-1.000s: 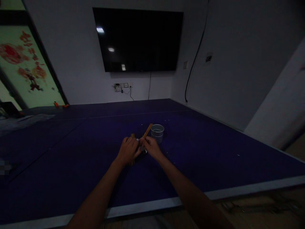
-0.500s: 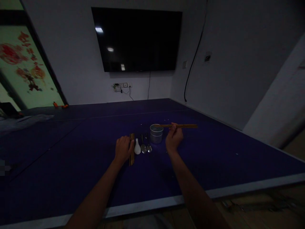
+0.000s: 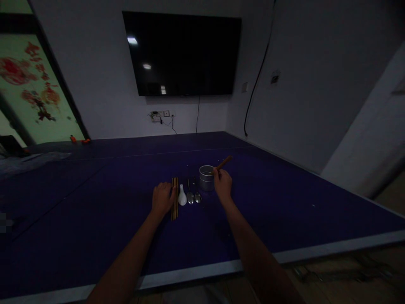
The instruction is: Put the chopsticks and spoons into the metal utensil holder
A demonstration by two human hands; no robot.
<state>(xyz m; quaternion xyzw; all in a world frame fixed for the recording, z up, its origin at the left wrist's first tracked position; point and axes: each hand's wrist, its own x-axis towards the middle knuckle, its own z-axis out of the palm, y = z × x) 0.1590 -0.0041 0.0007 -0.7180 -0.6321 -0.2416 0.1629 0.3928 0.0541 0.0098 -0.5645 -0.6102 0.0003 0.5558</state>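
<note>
Dim overall light, pale-green red-patterned door panel (image 3: 60, 122) glowing left of the black rectangular television (image 3: 186, 55), white glare spots (image 3: 132, 41) across it, flat purple desk (image 3: 284, 202) dark below it, wide-angle stretching toward edges

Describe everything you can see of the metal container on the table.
The metal container is a round, open-topped vessel, dull silvery grey, perhaps aluminium, with a paler rim. It stands upright on the purple tabletop, just right of the rightmost metal spoon. The right grip, pinching wooden chopsticks, overlaps its right edge from this view; whether either touches it is unclear. Its inner bottom cannot be made out.
</note>
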